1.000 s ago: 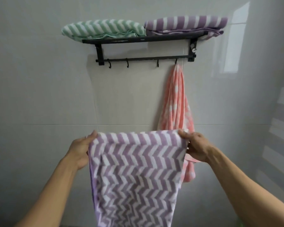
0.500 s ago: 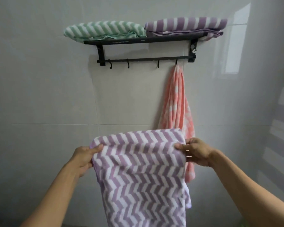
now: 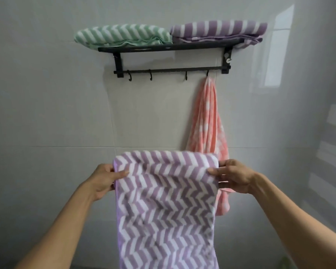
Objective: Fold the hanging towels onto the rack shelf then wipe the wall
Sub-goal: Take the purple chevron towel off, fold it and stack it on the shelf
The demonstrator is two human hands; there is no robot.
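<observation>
Both arms outstretched, left hand (image 3: 103, 180) and right hand (image 3: 234, 176) each in pinching grip, thumbs forward.

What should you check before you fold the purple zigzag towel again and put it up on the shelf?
1. Left hand grips the purple zigzag towel at its top left edge: ok.
2. Right hand grips the top right edge: ok.
3. Top fold lies level between the hands: ok.
4. Bottom edges lined up: cannot tell, they run out of view.
5. Free space on the rack shelf: not ok, the green towel and purple striped towel fill it.
6. Pink towel hangs on its hook, not yet folded: ok.
</observation>
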